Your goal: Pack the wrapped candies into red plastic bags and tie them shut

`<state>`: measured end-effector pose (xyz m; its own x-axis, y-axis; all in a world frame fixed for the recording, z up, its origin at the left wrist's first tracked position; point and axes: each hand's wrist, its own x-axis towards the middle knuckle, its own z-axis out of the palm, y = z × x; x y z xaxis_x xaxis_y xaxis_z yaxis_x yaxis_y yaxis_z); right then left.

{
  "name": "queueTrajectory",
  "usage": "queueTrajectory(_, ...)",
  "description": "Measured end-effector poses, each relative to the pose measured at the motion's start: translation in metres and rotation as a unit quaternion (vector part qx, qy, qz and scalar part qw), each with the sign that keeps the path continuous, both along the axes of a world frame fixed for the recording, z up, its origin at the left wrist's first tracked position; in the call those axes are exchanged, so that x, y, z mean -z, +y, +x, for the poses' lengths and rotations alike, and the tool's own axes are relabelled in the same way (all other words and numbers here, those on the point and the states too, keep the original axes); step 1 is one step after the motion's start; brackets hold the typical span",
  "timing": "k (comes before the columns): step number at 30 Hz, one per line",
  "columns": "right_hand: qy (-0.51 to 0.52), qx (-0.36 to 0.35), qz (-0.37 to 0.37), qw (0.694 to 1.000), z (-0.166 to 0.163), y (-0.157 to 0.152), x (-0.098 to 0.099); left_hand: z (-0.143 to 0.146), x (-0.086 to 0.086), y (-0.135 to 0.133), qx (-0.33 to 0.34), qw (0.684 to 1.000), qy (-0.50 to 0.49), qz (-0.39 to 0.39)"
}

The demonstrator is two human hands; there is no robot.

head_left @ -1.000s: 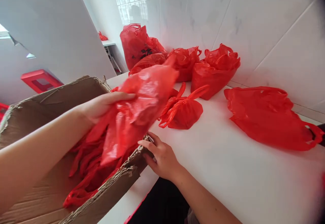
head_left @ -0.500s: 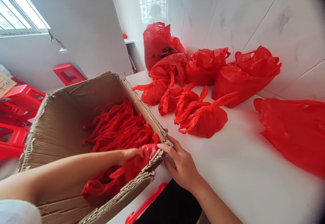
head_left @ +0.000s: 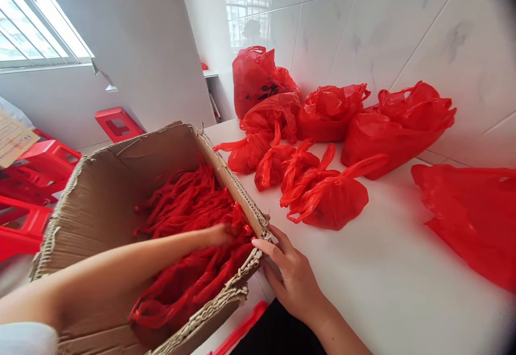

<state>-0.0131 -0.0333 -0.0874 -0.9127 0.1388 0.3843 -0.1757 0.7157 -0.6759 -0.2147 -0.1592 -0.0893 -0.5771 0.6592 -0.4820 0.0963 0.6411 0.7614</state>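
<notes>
Red plastic carrier-bag bundle [head_left: 201, 269], raised above the cardboard carton [head_left: 92, 199] a second ago, now lies inside it, apparently stowed, the left hand [head_left: 221, 234] on it with fingers too blurred to judge, the right hand's [head_left: 296, 277] fingers pinching the carton's rim.

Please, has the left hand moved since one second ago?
Yes, downward. One second ago, the left hand was lifted above the box rim; now it reaches below it, among the red bags.
</notes>
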Motion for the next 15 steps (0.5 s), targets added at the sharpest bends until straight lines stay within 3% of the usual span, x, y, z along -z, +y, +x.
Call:
queueTrajectory(4, 0.001, 0.011, 0.008, 1.000, -0.002, -0.001, -0.002, -0.050, -0.058, 0.027, -0.076, 0.974, 0.201, 0.067)
queueTrajectory(7, 0.000, 0.013, 0.011, 1.000, -0.002, 0.000, -0.003, -0.042, -0.104, 0.048, -0.073, 0.932, 0.319, 0.153)
queueTrajectory(10, -0.015, 0.010, 0.011, 1.000, -0.001, 0.000, -0.004, -0.002, -0.131, 0.084, 0.055, 0.888, 0.403, 0.214)
queueTrajectory(13, -0.025, 0.011, 0.014, 1.000, 0.000, 0.000, -0.003, 0.040, -0.135, 0.137, 0.199, 0.857, 0.460, 0.123)
queueTrajectory(15, -0.026, 0.011, 0.017, 0.999, 0.001, 0.001, -0.003, 0.061, -0.130, 0.170, 0.248, 0.845, 0.468, 0.071)
